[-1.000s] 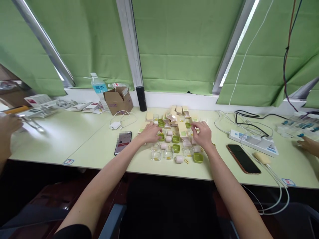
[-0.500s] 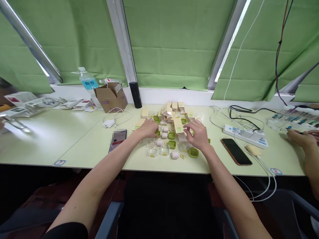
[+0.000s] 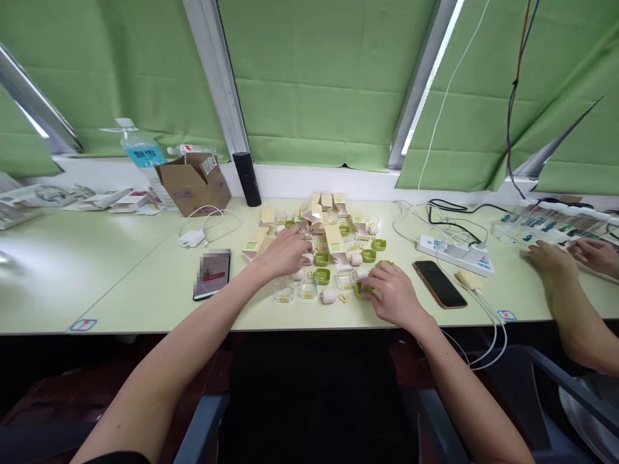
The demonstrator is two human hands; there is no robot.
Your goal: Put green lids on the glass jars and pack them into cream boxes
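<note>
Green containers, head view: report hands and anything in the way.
Left hand: hold hidden. Right hand: at a green container, grip unclear. Cream cartons close by left hand, could hinder it.

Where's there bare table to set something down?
The widest bare stretch of table lies left of the blurred-screen phone, in front of the white packaging. A smaller patch lies between the power strip and the co-worker's forearm. It's crowded mid-table, where cream cartons, clear containers and green tubs lie around the left hand and beside the right hand.
</note>
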